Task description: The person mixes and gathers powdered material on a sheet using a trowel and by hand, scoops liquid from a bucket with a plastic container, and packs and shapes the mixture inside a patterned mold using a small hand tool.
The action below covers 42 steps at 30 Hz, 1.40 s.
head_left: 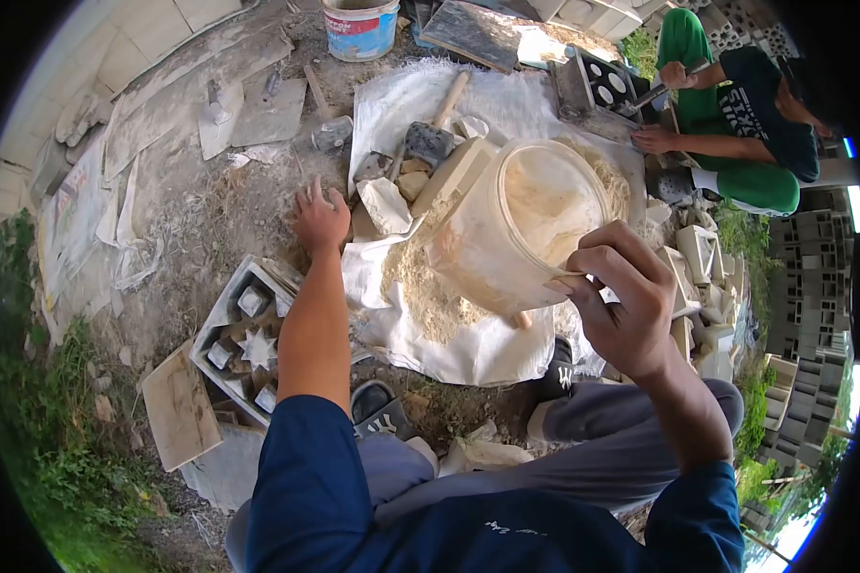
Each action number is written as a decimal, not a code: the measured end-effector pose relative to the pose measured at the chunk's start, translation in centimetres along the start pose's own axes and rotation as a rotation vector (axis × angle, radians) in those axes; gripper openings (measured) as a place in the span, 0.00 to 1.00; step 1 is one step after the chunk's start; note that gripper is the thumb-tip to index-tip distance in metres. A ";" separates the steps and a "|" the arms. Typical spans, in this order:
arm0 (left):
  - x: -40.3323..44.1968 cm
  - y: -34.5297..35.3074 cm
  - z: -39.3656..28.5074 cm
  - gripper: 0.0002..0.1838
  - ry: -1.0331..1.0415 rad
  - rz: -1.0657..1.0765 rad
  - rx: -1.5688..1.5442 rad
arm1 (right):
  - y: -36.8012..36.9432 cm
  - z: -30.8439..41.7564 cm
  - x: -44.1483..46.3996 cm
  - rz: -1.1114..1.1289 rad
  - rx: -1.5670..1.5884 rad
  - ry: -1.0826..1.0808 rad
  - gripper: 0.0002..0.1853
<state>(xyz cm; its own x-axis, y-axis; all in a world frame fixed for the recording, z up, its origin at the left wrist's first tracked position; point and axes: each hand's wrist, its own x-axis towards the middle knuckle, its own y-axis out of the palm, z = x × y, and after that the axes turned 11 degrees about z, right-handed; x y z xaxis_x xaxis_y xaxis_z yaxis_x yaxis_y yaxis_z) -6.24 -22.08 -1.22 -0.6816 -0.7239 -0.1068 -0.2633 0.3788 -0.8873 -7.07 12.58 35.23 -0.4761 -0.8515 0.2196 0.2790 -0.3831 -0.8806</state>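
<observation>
My right hand (626, 301) grips the rim of a translucent, dusty plastic bucket (468, 234), which is tilted so that its open mouth faces up and right. Pale powder coats the inside of the bucket. My left hand (320, 218) has its fingers spread and holds nothing, low over the bare ground left of a whitish stone chunk (385, 204). Beneath the bucket, loose tan powder (416, 296) lies on a white sack sheet (392, 339). Behind the bucket, a black-headed mallet (430, 141) rests near a tan block (456, 179).
At the lower left stands a box mold (199, 353) with a star-shaped piece. A paint bucket (361, 33) is at the top. Upper right, a co-worker (769, 119) holds a tool by another mold (597, 91). Blocks (700, 253) lie at right.
</observation>
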 end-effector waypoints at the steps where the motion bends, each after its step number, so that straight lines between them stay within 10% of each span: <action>1: -0.2 -0.1 0.3 0.30 -0.006 0.004 0.006 | -0.6 0.4 0.1 -0.035 -0.015 0.006 0.09; 42: 0.0 0.4 0.3 0.31 0.022 -0.055 0.029 | -3.1 2.4 -2.2 -0.164 -0.143 -0.069 0.11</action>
<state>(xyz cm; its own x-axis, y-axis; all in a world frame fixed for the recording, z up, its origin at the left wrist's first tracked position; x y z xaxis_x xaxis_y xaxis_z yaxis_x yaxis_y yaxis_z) -6.19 -22.08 -1.72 -0.6813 -0.7305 -0.0476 -0.2814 0.3213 -0.9042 -4.91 14.79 38.45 -0.4461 -0.8062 0.3886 0.0794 -0.4682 -0.8800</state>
